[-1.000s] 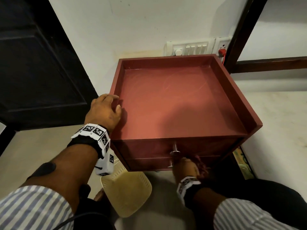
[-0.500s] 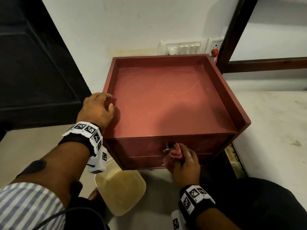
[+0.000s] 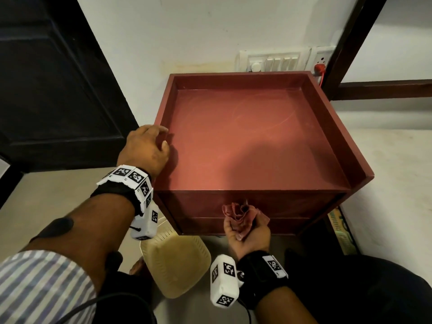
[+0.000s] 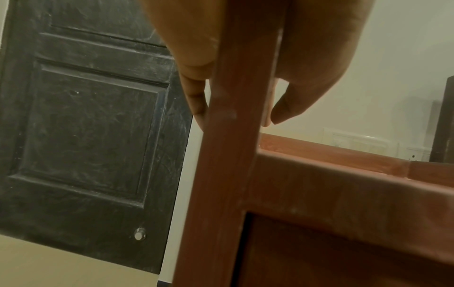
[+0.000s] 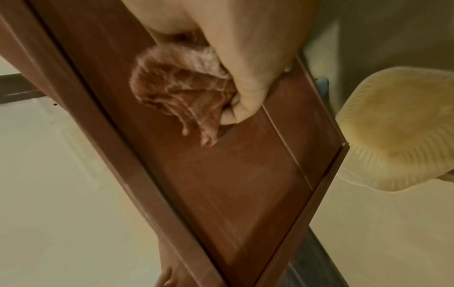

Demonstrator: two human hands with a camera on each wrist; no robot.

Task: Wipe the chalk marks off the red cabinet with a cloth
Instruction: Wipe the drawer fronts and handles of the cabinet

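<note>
Since the earlier frame, the cloth (image 3: 243,217) has been raised and turned palm-up before the red cabinet (image 3: 252,146) front.
Soft, light and bunched, it is clenched in the right hand (image 3: 247,235); the left hand (image 3: 146,150) is curled over the cabinet's left rim.

Floor (image 3: 58,190) under cabinet (image 3: 252,141), basket (image 3: 177,265)

Head view looking down, 2 wrist views close up, all sharing red cabinet (image 3: 252,146).
</note>
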